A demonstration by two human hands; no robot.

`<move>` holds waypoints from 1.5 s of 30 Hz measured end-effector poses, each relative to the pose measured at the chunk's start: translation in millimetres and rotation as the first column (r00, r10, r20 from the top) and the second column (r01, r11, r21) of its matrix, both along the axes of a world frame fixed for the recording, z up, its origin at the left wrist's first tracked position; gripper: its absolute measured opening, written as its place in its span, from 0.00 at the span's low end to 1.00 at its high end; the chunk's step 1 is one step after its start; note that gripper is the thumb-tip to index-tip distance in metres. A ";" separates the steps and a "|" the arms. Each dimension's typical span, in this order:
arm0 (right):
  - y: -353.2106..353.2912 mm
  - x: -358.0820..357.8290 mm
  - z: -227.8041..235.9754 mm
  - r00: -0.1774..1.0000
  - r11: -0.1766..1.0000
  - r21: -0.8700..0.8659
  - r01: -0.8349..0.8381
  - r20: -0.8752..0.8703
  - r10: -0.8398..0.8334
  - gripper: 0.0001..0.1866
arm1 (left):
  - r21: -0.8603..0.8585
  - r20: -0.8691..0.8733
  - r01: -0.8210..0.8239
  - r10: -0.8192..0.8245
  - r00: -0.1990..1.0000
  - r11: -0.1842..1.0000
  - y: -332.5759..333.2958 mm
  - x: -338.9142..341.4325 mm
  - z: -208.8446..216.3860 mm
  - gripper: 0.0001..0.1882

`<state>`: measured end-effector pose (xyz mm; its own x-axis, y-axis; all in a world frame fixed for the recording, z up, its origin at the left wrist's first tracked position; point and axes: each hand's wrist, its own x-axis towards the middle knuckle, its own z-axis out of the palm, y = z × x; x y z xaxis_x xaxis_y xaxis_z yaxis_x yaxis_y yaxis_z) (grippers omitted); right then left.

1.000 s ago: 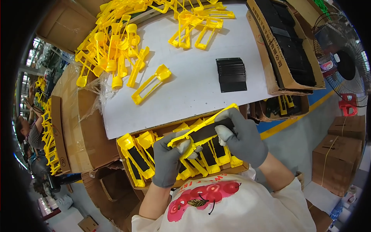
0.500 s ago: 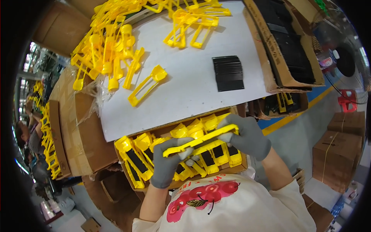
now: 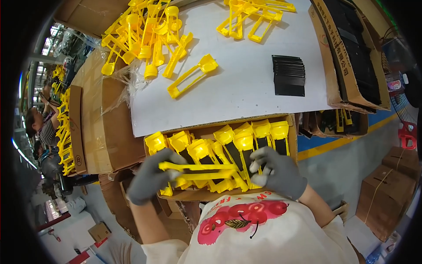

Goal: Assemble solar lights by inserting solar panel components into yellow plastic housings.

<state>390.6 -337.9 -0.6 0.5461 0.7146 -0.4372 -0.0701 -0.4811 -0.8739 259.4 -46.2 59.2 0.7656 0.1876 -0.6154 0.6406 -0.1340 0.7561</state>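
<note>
In my grey-gloved left hand one end of a yellow plastic frame is pinched. It lies level above a cardboard box filled with several similar yellow frames, which have dark inserts in them. My right hand, gloved too, hovers over the right part of that box. Its fingers are partly bent and apart, with nothing visible in them, and it stands clear of the held frame's right end.
Beyond the box is a white tabletop with a lone yellow frame, a heap of frames and a fanned stack of black strips. A carton of black pieces stands right. At far left a person works.
My right hand has let go of the yellow frame and moved away from its right end. The left hand has shifted left, still gripping it, and the view has swung slightly.
</note>
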 end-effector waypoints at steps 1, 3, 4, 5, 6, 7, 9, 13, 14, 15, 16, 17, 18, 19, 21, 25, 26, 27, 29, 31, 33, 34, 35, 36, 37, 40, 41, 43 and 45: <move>2.1 1.2 2.6 0.998 0.998 0.005 0.062 0.022 -0.062 0.22 | 0.040 -0.111 0.058 -0.054 0.992 0.997 3.7 7.6 14.6 0.09; 0.5 6.2 -9.4 0.993 0.997 0.013 0.075 0.092 -0.076 0.24 | 0.098 -0.303 0.276 -0.236 0.923 0.956 16.7 24.0 15.8 0.12; 1.6 7.6 -10.1 0.989 0.999 0.011 0.044 0.137 -0.045 0.24 | 0.100 -0.302 0.277 -0.236 0.924 0.956 16.8 28.8 7.5 0.12; 2.0 9.5 -10.0 0.983 1.000 0.007 0.013 0.183 -0.014 0.24 | 0.363 -0.215 0.471 -0.420 0.882 0.804 12.5 35.4 -0.4 0.14; 1.3 11.2 -8.6 0.982 1.000 0.008 0.017 0.189 -0.018 0.24 | 0.610 -0.178 0.565 -0.599 0.780 0.555 8.1 40.7 -7.3 0.16; 0.6 13.0 -7.0 0.981 0.999 0.024 0.033 0.193 -0.037 0.25 | 0.714 -0.210 0.545 -0.609 0.765 0.439 4.5 40.8 -12.9 0.20; -3.7 20.8 -9.7 0.977 0.997 0.035 0.066 0.201 -0.072 0.25 | 0.701 -0.264 0.502 -0.470 0.842 0.507 -3.5 60.9 1.6 0.23; -18.5 59.0 -21.0 0.857 0.959 0.044 0.281 0.437 -0.271 0.18 | 0.916 -0.049 0.260 -0.560 0.827 0.304 28.7 117.7 -23.4 0.23; -19.7 70.8 -22.5 0.821 0.951 0.046 0.304 0.493 -0.286 0.16 | 0.932 -0.001 0.219 -0.604 0.797 0.287 28.5 142.2 -28.4 0.26; -19.8 81.5 -19.8 0.795 0.941 0.057 0.334 0.519 -0.313 0.13 | 0.948 0.047 0.170 -0.646 0.762 0.269 26.5 163.8 -28.9 0.29; -14.7 90.8 -16.9 0.739 0.938 0.089 0.336 0.592 -0.321 0.12 | 0.973 0.049 0.132 -0.722 0.690 0.191 37.3 177.7 -40.9 0.31; -12.4 100.9 -16.0 0.672 0.931 0.107 0.349 0.664 -0.328 0.11 | 0.988 0.050 0.089 -0.798 0.601 0.129 45.1 193.3 -60.3 0.33; -11.8 112.7 -17.1 0.642 0.942 0.014 0.336 0.729 -0.239 0.10 | 0.980 -0.049 0.181 -0.790 0.611 0.080 44.4 204.6 -67.2 0.32; -11.7 122.5 -23.1 0.638 0.941 0.014 0.339 0.731 -0.241 0.10 | 0.978 -0.118 0.208 -0.822 0.557 0.000 53.9 212.7 -83.2 0.36; -20.7 139.9 -41.1 0.563 0.953 -0.028 0.301 0.812 -0.154 0.09 | 0.958 -0.182 0.285 -0.843 0.506 -0.035 54.4 231.6 -100.1 0.35; -17.4 147.8 -48.3 0.492 0.965 -0.124 0.232 0.871 -0.007 0.11 | 0.971 -0.198 0.217 -0.858 0.475 -0.103 50.3 238.4 -99.4 0.26; -14.6 150.2 -54.5 0.437 0.973 -0.128 0.193 0.899 0.031 0.13 | 0.979 -0.180 0.170 -0.867 0.466 -0.112 48.4 235.7 -91.2 0.22; -10.4 150.1 -56.6 0.437 0.972 -0.128 0.198 0.899 0.029 0.13 | 0.986 -0.160 0.123 -0.877 0.453 -0.116 45.5 233.2 -82.5 0.19; 1.1 148.0 -58.2 0.365 0.938 -0.269 0.218 0.914 0.177 0.15 | 0.996 -0.086 0.057 -0.835 0.544 -0.065 40.3 219.2 -58.5 0.16; 5.2 148.1 -59.0 0.337 0.926 -0.289 0.241 0.920 0.200 0.18 | 0.993 0.116 -0.082 -0.813 0.570 0.083 40.8 203.0 -33.9 0.14; 10.3 151.1 -49.2 0.531 0.852 -0.459 0.252 0.802 0.275 0.18 | 0.983 0.185 -0.119 -0.702 0.688 0.142 51.3 177.7 -15.1 0.14; 9.6 152.5 -46.6 0.527 0.854 -0.455 0.253 0.805 0.273 0.18 | 0.975 0.185 -0.068 -0.603 0.776 0.212 49.9 167.3 -2.1 0.12; 9.4 153.0 -45.1 0.599 0.878 -0.424 0.220 0.770 0.222 0.19 | 0.954 0.228 -0.076 -0.537 0.812 0.289 52.5 152.8 0.1 0.11; 7.9 153.6 -43.5 0.666 0.898 -0.393 0.196 0.726 0.173 0.20 | 0.925 0.269 -0.090 -0.469 0.841 0.369 55.5 140.6 0.3 0.11; 5.5 153.2 -41.7 0.662 0.898 -0.393 0.198 0.729 0.173 0.20 | 0.913 0.271 -0.088 -0.431 0.861 0.397 56.1 130.5 -2.0 0.11; -4.8 148.1 -38.3 0.680 0.968 -0.158 0.195 0.733 -0.017 0.14 | 0.372 0.503 -0.231 0.014 0.864 0.899 28.6 103.9 -13.9 0.05; -2.1 142.0 -28.5 0.694 0.966 -0.035 0.256 0.702 -0.158 0.11 | 0.186 0.504 -0.250 0.126 0.854 0.950 17.8 93.8 -16.5 0.12; 10.0 126.4 7.1 0.732 0.925 0.083 0.370 0.588 -0.346 0.10 | -0.012 0.462 -0.368 0.332 0.822 0.930 -6.7 74.5 -15.9 0.13; 4.4 114.6 22.9 0.835 0.781 0.484 0.395 0.165 -0.525 0.10 | -0.118 0.379 -0.382 0.398 0.835 0.916 -30.4 69.0 -21.2 0.13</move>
